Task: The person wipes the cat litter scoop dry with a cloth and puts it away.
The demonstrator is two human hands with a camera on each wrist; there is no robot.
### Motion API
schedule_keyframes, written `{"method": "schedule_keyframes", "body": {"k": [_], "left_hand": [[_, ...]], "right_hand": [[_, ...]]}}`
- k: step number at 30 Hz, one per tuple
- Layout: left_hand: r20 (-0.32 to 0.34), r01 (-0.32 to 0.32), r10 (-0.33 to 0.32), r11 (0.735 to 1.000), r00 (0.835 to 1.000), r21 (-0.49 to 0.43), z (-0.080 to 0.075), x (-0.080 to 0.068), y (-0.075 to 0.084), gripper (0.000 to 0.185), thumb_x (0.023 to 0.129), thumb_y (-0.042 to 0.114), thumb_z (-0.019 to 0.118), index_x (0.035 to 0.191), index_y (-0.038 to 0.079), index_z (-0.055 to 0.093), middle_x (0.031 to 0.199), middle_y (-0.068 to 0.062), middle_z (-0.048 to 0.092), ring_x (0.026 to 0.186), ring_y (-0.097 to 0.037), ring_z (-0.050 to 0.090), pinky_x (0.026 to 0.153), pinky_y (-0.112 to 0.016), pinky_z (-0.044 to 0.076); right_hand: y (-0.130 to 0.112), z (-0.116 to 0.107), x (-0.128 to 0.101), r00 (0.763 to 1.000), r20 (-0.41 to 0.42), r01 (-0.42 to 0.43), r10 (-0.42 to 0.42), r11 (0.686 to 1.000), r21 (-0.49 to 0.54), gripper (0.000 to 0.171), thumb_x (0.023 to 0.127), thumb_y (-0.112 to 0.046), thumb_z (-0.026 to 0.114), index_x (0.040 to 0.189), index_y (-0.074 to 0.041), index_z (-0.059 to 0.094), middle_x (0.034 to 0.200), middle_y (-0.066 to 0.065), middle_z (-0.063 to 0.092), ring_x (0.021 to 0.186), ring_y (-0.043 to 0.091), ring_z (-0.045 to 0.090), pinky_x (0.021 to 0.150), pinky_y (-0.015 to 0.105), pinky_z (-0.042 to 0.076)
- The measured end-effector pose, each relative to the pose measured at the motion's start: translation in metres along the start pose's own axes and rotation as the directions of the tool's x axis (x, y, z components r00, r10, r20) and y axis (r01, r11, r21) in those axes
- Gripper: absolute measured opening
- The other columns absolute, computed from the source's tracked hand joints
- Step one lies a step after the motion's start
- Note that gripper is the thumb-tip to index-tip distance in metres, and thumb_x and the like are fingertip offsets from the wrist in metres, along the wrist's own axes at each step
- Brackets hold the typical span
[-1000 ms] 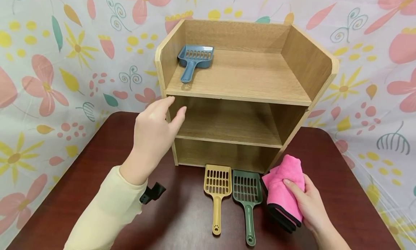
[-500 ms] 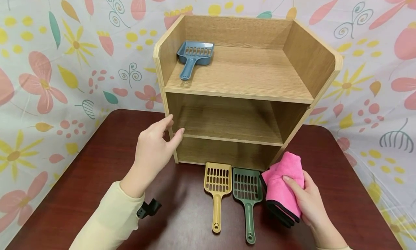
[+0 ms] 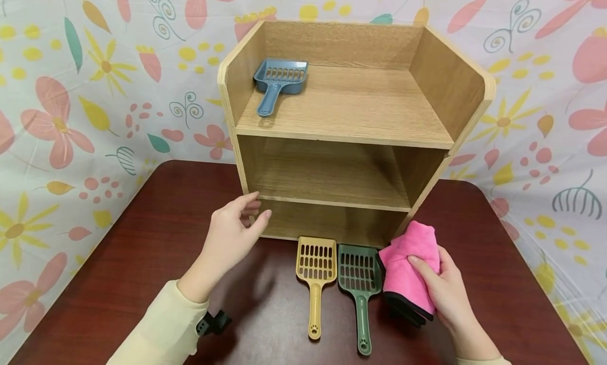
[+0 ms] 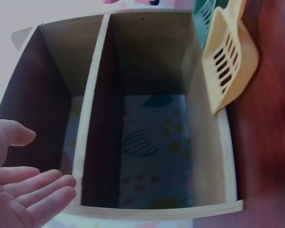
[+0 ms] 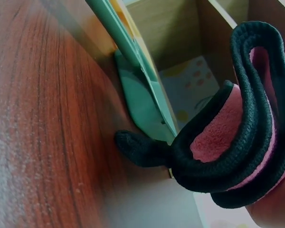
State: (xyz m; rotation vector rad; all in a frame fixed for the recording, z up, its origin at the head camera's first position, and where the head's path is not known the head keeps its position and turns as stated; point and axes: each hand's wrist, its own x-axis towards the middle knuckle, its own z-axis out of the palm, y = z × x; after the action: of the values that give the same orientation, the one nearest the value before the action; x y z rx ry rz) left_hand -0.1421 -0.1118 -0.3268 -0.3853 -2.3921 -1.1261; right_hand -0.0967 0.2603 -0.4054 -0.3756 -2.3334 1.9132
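While the right hand (image 3: 448,296) grips a folded pink cloth (image 3: 410,273) with a black edge, thumb laid across its top, the cloth rests on the tabletop (image 3: 142,259) at the front right corner of a wooden shelf unit (image 3: 346,128). From the right wrist view the cloth (image 5: 237,137) shows as doubled layers of pink pile bound in black trim, one corner touching the dark red wood.

Just left of the cloth lies a green scoop (image 3: 360,286), slotted head toward the shelf unit and handle toward the person, and a yellow scoop (image 3: 316,278) lies beside it the same way, the two heads nearly touching. Both handles end in a small paw print.

The left hand (image 3: 232,236) holds nothing; its fingers are loosely extended and hover near the lower left front edge of the shelf unit, beside the bottom compartment. Whether the fingertips touch the wood cannot be told. The left wrist view shows the open palm (image 4: 23,190) in front of the open-backed compartments, with the yellow scoop (image 4: 228,61) beyond.

On the top shelf, in the back left corner, sits a blue scoop (image 3: 277,86) with its handle pointing forward. A pale yellow sleeve (image 3: 161,328) covers the left forearm. Behind everything hangs a flower-patterned backdrop (image 3: 95,91).
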Motion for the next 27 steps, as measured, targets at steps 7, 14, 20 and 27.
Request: {"method": "schedule_keyframes", "body": {"k": [7,14,20,27], "left_hand": [[0.124,0.119,-0.110,0.990,0.986,-0.069,0.011,-0.009,-0.010,0.038,0.084,0.019,0.070,0.117,0.000,0.063,0.101,-0.011,0.071,0.087,-0.021,0.069,0.071,-0.032,0.056],[0.263,0.270,-0.231,0.955,0.937,-0.123,0.028,-0.029,-0.026,0.036,0.085,0.020,0.069,0.117,0.004,0.062,0.103,-0.011,0.070,0.087,-0.017,0.070,0.073,-0.031,0.056],[0.346,0.394,-0.320,0.903,0.882,-0.169,0.042,-0.045,-0.039,0.036,0.085,0.017,0.069,0.117,0.001,0.062,0.100,-0.008,0.071,0.084,-0.014,0.069,0.070,-0.023,0.054],[0.471,0.484,-0.348,0.851,0.811,-0.204,0.056,-0.054,-0.045,0.040,0.086,0.017,0.067,0.118,-0.006,0.059,0.098,-0.013,0.070,0.082,-0.019,0.068,0.066,-0.024,0.055]], "right_hand": [[0.002,0.001,0.001,1.000,-0.008,0.025,-0.025,0.999,-0.032,0.029,0.090,-0.020,0.065,0.114,-0.024,0.050,0.089,-0.016,0.059,0.071,0.004,0.061,0.061,0.021,0.053],[-0.001,0.002,0.000,1.000,-0.009,0.027,-0.028,0.996,-0.091,0.029,0.090,-0.024,0.064,0.115,-0.025,0.048,0.090,-0.017,0.057,0.073,0.003,0.060,0.062,0.022,0.053],[-0.001,0.000,-0.002,1.000,0.000,0.026,-0.027,0.996,-0.083,0.028,0.090,-0.023,0.064,0.114,-0.025,0.049,0.089,-0.017,0.058,0.072,0.004,0.061,0.062,0.023,0.053],[0.000,-0.004,-0.002,1.000,-0.004,0.016,-0.016,0.996,-0.084,0.029,0.090,-0.023,0.064,0.114,-0.026,0.048,0.089,-0.017,0.057,0.071,0.004,0.061,0.061,0.023,0.053]]}}
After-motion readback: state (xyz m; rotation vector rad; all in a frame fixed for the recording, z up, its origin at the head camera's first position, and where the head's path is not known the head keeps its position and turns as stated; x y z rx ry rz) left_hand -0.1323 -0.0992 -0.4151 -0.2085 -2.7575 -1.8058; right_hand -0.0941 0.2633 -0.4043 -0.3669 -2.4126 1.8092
